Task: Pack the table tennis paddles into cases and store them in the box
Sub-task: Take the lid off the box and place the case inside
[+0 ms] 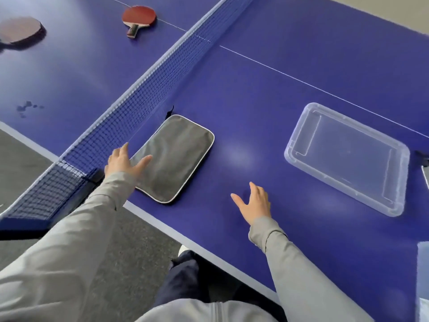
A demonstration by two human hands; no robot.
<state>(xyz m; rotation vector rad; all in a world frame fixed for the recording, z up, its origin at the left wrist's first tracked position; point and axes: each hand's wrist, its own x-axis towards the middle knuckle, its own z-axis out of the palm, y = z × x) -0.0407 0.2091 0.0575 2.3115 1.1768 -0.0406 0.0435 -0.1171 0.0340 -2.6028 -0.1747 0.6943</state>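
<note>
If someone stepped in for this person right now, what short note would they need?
Left hand: open, fingers resting on the grey case by the net.
Right hand: open over the table, holding nothing.
Two paddles, a red one and a darker one, lie beyond the net.
The clear box looks empty.
Done: nothing stored.
Left: case the paddles, then box them.

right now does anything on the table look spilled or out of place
Yes: a cluster of small dark spots marks the blue table on the far side of the net, near the left edge, like dried drips or stains. The two paddles, grey case and clear box lie flat and look undamaged.
</note>
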